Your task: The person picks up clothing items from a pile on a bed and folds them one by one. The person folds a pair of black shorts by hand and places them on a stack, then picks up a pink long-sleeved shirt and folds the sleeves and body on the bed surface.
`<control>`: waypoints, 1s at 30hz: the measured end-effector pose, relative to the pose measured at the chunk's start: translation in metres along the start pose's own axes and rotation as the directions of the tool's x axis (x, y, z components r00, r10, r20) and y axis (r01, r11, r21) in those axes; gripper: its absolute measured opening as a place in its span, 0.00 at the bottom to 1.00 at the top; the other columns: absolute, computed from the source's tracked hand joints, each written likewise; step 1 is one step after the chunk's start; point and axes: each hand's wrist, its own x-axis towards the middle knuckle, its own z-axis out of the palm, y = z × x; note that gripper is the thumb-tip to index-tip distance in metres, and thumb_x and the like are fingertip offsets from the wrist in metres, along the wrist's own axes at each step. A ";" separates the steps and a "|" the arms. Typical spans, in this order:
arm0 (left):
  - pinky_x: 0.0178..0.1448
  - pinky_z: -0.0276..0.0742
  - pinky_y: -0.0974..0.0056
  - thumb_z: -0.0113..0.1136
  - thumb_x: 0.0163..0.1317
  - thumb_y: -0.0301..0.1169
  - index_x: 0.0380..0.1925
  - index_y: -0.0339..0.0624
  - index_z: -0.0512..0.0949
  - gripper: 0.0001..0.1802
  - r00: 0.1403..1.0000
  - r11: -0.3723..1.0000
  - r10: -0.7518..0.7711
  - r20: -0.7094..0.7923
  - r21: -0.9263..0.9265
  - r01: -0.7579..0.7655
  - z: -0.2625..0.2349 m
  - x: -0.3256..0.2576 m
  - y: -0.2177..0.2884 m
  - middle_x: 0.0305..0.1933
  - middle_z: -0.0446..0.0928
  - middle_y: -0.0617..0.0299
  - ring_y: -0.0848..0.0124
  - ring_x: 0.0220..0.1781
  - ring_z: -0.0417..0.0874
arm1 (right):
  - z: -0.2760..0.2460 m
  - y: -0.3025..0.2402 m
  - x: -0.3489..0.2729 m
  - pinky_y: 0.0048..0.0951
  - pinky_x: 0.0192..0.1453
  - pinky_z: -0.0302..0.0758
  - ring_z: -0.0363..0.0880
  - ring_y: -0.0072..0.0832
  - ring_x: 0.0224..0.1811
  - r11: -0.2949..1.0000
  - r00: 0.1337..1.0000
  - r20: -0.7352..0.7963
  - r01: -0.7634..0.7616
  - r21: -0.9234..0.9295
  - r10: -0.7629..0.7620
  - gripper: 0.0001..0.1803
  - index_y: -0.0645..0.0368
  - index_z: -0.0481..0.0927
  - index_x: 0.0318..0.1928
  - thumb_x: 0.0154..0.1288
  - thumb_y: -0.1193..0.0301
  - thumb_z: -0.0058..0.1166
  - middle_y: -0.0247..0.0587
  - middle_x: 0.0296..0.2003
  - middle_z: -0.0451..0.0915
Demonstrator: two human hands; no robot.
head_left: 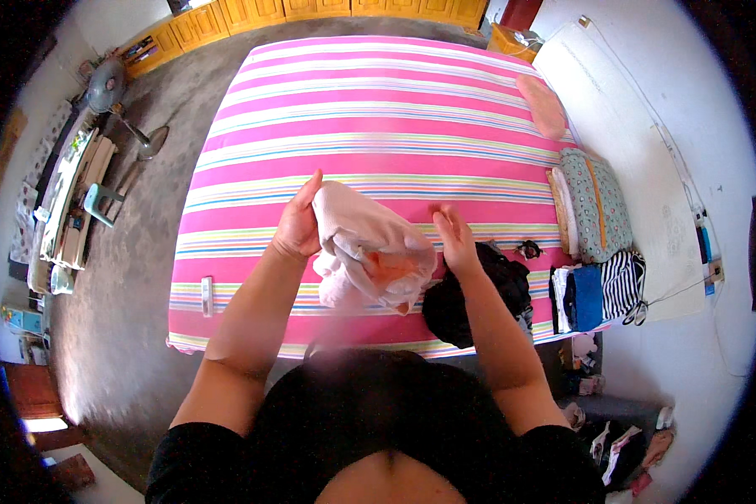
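A crumpled pale pink cloth garment [357,227] hangs bunched above the striped bed, with a peach-orange patch in its folds. My left hand [301,220] grips its upper left side, fingers partly behind the cloth. At the garment's right my right hand [456,239] is raised with its fingers stretched out, apart from the cloth and holding nothing. Just below my right hand lies a heap of black clothing [470,307], partly hidden by my forearm. A small dark item [529,249] sits beside that heap.
The bed [378,118] has a pink striped sheet. Folded clothes [586,298] and a mint-green patterned bundle [595,206] line its right side, with a pink cushion [542,107] farther back. A small white object [207,296] lies near the left edge. A fan [107,86] stands left.
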 end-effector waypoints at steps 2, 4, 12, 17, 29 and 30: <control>0.47 0.76 0.56 0.45 0.63 0.53 0.38 0.34 0.75 0.29 0.999 1.000 0.026 0.018 0.002 -0.026 0.010 -0.001 0.000 0.37 0.78 0.51 0.60 0.41 0.80 | 0.007 -0.009 -0.009 0.31 0.46 0.72 0.78 0.32 0.40 0.944 0.960 0.012 0.277 -0.181 -0.280 0.15 0.63 0.77 0.40 0.55 0.67 0.56 0.41 0.33 0.80; 0.47 0.76 0.56 0.45 0.63 0.53 0.37 0.35 0.75 0.28 0.998 0.997 0.068 -0.003 0.042 -0.068 0.021 -0.003 0.001 0.35 0.78 0.52 0.61 0.40 0.79 | 0.012 -0.012 -0.013 0.32 0.45 0.72 0.78 0.32 0.40 0.952 0.948 0.252 0.243 -0.187 -0.193 0.15 0.63 0.76 0.43 0.57 0.67 0.53 0.41 0.35 0.80; 0.36 0.68 0.68 0.52 0.62 0.34 0.39 0.39 0.72 0.11 0.936 0.226 0.271 -0.225 0.960 0.165 0.040 -0.021 0.036 0.30 0.75 0.59 0.76 0.35 0.73 | -0.021 -0.030 0.023 0.38 0.33 0.71 0.77 0.48 0.32 0.925 0.969 -0.105 0.175 -0.336 -0.222 0.10 0.65 0.72 0.40 0.61 0.71 0.46 0.53 0.29 0.77; 0.30 0.69 0.66 0.49 0.63 0.28 0.38 0.42 0.72 0.05 0.955 0.010 0.283 -0.083 0.996 0.084 0.043 -0.027 0.030 0.24 0.74 0.60 0.74 0.27 0.73 | -0.031 -0.077 0.045 0.41 0.34 0.71 0.77 0.49 0.32 0.872 0.972 -0.079 0.160 -0.462 -0.220 0.09 0.65 0.71 0.39 0.61 0.72 0.46 0.56 0.29 0.76; 0.42 0.74 0.59 0.64 0.49 0.31 0.39 0.37 0.75 0.17 0.920 -0.591 0.149 0.361 0.779 -0.210 0.117 -0.037 0.081 0.37 0.76 0.52 0.58 0.39 0.79 | -0.059 -0.180 0.087 0.33 0.38 0.71 0.77 0.36 0.36 0.902 0.983 0.027 0.175 -0.393 -0.179 0.09 0.59 0.69 0.40 0.63 0.69 0.45 0.52 0.33 0.75; 0.41 0.74 0.59 0.63 0.50 0.30 0.37 0.37 0.75 0.15 0.940 -0.527 0.261 0.221 0.848 -0.054 0.109 -0.032 0.076 0.35 0.76 0.50 0.55 0.39 0.78 | -0.053 -0.169 0.087 0.33 0.34 0.70 0.77 0.37 0.32 0.894 0.964 0.068 0.264 -0.361 -0.257 0.08 0.59 0.67 0.39 0.64 0.68 0.45 0.51 0.29 0.75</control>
